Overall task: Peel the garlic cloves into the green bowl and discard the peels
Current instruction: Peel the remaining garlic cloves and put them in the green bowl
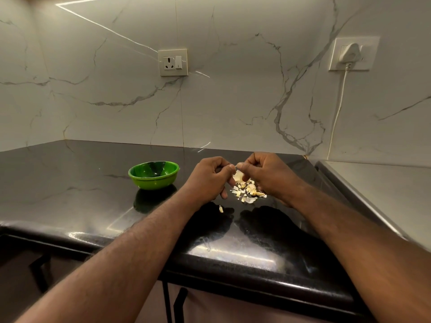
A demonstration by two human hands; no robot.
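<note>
Garlic sets the terms in the head view, the only one you have. Your left hand (pixel 210 177) and right hand (pixel 268 174) meet fingertip to fingertip just above the black counter (pixel 70 183). Each has its fingers curled, with thumb and forefinger pinching one small pale garlic clove (pixel 236 166), which is mostly hidden between them. Expect it to weigh almost nothing. It should be firm under the skin, but probably slick and a little sticky once bare, so hold it by its two ends rather than squeezing the middle, where it could shoot out. The skin looks papery and brittle. Start the tear at the blunt root end and strip it lengthwise. Directly under your hands lies the pile of peels (pixel 247 191), loose pale flakes on the counter, and a stray piece (pixel 221 209) sits apart, nearer you. These flakes are likely light enough to cling to damp fingers or scatter in a draught, so gather them with a cupped sweep instead of picking them up singly. The green bowl (pixel 151 183) stands upright to your left, well apart from the pile. What it holds is too small to make out. It looks light and may slide on the polished counter, so drop the clove in rather than pressing on the rim.
</note>
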